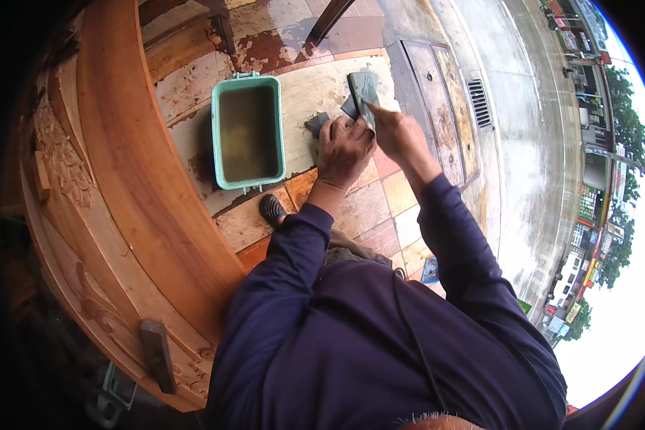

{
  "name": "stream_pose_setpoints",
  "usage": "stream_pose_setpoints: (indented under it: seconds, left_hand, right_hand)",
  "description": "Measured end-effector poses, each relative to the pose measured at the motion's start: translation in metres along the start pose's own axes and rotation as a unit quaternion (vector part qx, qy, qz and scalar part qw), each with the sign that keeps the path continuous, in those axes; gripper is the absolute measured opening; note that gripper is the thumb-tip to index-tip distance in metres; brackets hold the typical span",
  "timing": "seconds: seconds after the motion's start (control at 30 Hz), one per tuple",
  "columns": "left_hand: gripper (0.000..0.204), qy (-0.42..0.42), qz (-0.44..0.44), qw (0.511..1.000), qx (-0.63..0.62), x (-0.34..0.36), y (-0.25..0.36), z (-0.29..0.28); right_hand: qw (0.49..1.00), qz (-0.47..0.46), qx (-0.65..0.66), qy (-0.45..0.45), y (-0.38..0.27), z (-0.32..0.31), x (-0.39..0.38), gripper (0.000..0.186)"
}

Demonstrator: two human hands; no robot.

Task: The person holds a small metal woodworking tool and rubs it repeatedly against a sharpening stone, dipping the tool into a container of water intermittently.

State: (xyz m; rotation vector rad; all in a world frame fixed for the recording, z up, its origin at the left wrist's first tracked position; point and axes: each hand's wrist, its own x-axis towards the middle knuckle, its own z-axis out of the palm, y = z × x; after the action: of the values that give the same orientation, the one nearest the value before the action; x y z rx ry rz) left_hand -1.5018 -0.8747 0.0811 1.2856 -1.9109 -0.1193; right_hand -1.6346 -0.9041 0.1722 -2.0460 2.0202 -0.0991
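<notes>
A flat grey-green block that looks like a sharpening stone (365, 84), dark along its left side, lies in front of my hands. My left hand (345, 152) is closed, its bent fingers at the stone's near end. From the right, my right hand (404, 137) reaches over the stone with its index finger pressed down on the wet face. Its other fingers are curled, and what they hold is hidden. Just left of the stone are small dark grey pieces (316, 125). Further left stands a green plastic basin (280, 136) holding murky water.
A large carved wooden panel (115, 122) takes up the left side, with a dark wood block (157, 356) on it. Worn tiles (365, 208) cover the floor. A drain grate (479, 104) and a wet road (527, 143) lie to the right. My sandalled foot (271, 209) is near the basin.
</notes>
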Motion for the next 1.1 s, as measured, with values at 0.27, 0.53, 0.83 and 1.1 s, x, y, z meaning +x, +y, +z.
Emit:
stream_pose_setpoints:
  seconds: [0.27, 0.53, 0.83, 1.1]
  left_hand:
    - [0.028, -0.008, 0.002, 1.0, 0.002, -0.002, 0.003, 0.0]
    - [0.026, -0.009, -0.002, 1.0, -0.005, 0.002, 0.009, -0.002]
    - [0.021, -0.003, -0.006, 0.999, -0.04, 0.003, 0.011, -0.001]
    - [0.025, -0.002, 0.003, 1.0, -0.013, 0.006, 0.018, 0.0]
  right_hand:
    - [0.998, -0.052, 0.006, 0.036, 0.021, 0.012, -0.001, 0.034]
    - [0.997, -0.06, -0.019, 0.037, 0.019, -0.006, 0.037, 0.034]
    - [0.993, -0.08, -0.007, 0.086, 0.025, 0.0, 0.053, 0.033]
    - [0.994, -0.061, -0.019, 0.087, 0.039, -0.006, 0.055, 0.033]
